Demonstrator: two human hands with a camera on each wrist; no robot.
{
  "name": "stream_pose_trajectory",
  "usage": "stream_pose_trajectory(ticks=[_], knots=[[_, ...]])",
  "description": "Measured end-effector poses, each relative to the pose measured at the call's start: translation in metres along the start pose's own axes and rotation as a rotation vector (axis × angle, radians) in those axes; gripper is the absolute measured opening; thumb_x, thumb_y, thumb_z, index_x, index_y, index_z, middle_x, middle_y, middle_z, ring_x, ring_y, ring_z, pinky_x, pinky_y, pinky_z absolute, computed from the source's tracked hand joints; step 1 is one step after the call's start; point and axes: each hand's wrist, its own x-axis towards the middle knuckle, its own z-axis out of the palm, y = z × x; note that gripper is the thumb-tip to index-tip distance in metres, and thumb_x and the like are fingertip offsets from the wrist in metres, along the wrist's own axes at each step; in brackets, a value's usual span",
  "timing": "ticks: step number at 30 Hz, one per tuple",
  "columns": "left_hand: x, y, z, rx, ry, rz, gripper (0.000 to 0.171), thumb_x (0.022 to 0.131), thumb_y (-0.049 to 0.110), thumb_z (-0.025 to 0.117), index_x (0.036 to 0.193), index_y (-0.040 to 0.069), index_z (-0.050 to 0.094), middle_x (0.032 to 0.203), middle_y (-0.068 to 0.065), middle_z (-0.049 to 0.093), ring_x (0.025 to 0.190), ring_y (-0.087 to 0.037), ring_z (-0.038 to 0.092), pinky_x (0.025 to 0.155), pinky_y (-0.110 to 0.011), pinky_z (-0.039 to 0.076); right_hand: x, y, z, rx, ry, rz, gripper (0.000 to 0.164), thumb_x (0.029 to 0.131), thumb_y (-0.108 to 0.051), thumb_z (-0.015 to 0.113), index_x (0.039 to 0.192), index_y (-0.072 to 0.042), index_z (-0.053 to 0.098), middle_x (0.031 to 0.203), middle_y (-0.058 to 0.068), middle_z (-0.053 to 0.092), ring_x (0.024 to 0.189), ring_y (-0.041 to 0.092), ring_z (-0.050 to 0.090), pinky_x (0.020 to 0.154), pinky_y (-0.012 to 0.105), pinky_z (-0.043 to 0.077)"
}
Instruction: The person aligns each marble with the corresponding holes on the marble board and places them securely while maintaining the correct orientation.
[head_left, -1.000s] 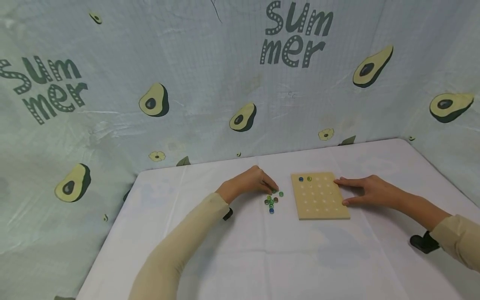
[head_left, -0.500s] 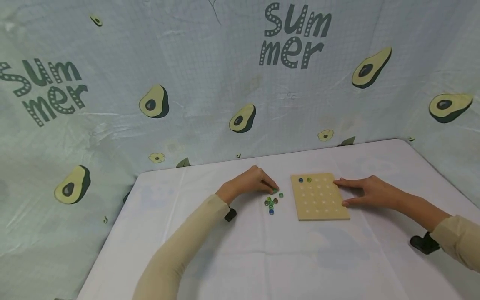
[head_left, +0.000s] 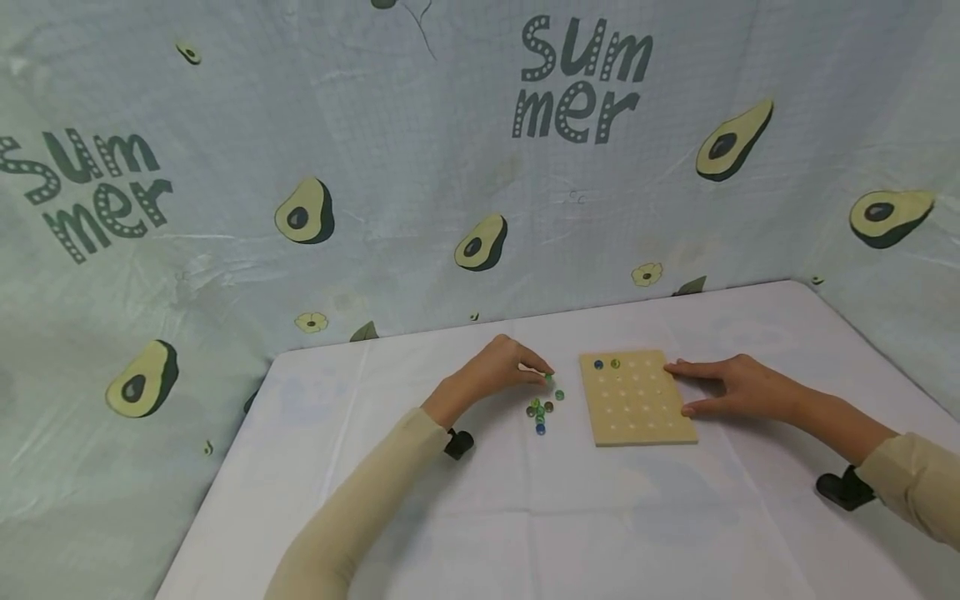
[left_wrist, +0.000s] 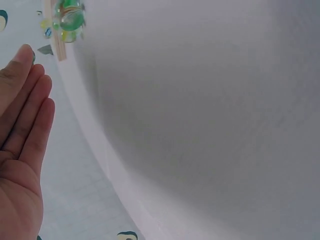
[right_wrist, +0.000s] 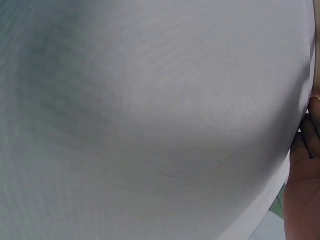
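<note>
My left hand point(head_left: 491, 372) pinches a green marble point(head_left: 549, 377) between thumb and fingertips, just above the table. Only a sliver of that marble shows in the left wrist view. Below it lies a loose cluster of glass marbles point(head_left: 540, 419), green, brown and blue, with one green marble point(head_left: 559, 395) apart on the right. A square wooden board point(head_left: 645, 436) with rows of hollows carries a blue marble point(head_left: 598, 364) and a yellow-green marble point(head_left: 615, 363) in its back left hollows. Along the board's right edge, my right hand point(head_left: 738, 389) rests its extended thumb and index finger.
The table point(head_left: 480, 533) is covered with a white cloth. Behind it hangs a pale curtain point(head_left: 405, 167) printed with avocados and lettering. A black strap mount point(head_left: 847, 489) sits under the right wrist, and a similar mount point(head_left: 459, 444) under the left.
My left hand has lifted slightly off the table with the green marble in its fingertips. The right hand and board stay together; the head view has tilted a little.
</note>
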Motion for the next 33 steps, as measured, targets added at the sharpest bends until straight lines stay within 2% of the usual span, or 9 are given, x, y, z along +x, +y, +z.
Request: stream_pose_trajectory(ticks=[6,13,19,22,33], knots=[[-0.008,0.006,-0.006,0.002,0.021,0.011,0.021,0.092,0.018,0.076,0.111,0.010,0.080,0.110,-0.001,0.077,0.104,-0.013,0.072,0.091,-0.032,0.057,0.000,0.001,0.000,-0.007,0.003,-0.002,0.082,0.081,-0.067,0.073,0.144,-0.016,0.059,0.143,0.017,0.058,0.124,0.040,0.060,0.096,0.058,0.051],[-0.011,0.009,-0.009,0.028,0.039,0.047,0.021,0.090,0.018,0.077,0.110,0.010,0.081,0.109,-0.001,0.077,0.103,-0.013,0.073,0.089,-0.029,0.057,0.000,0.001,0.001,-0.004,0.010,-0.001,0.080,0.082,-0.065,0.074,0.144,-0.017,0.060,0.143,0.017,0.058,0.125,0.042,0.059,0.096,0.059,0.051],[-0.009,0.014,-0.006,0.011,0.051,0.131,0.021,0.090,0.015,0.078,0.109,0.006,0.080,0.107,-0.003,0.078,0.101,-0.014,0.073,0.087,-0.031,0.058,0.000,0.001,0.001,0.005,0.011,-0.007,0.080,0.082,-0.064,0.074,0.144,-0.017,0.060,0.143,0.016,0.058,0.125,0.042,0.059,0.096,0.058,0.051],[-0.009,0.017,-0.005,0.011,0.060,0.150,0.022,0.090,0.016,0.078,0.109,0.005,0.080,0.107,-0.003,0.078,0.101,-0.015,0.073,0.088,-0.031,0.058,0.000,0.001,0.001,0.012,0.010,-0.004,0.080,0.082,-0.064,0.075,0.144,-0.017,0.060,0.143,0.017,0.058,0.125,0.041,0.059,0.096,0.058,0.051],[-0.006,0.026,-0.003,0.012,0.074,0.123,0.023,0.092,0.017,0.076,0.111,0.007,0.079,0.111,-0.002,0.077,0.106,-0.014,0.072,0.091,-0.029,0.057,0.000,0.000,-0.001,0.022,0.000,-0.003,0.082,0.081,-0.066,0.074,0.144,-0.015,0.060,0.143,0.017,0.057,0.129,0.043,0.056,0.098,0.059,0.049]])
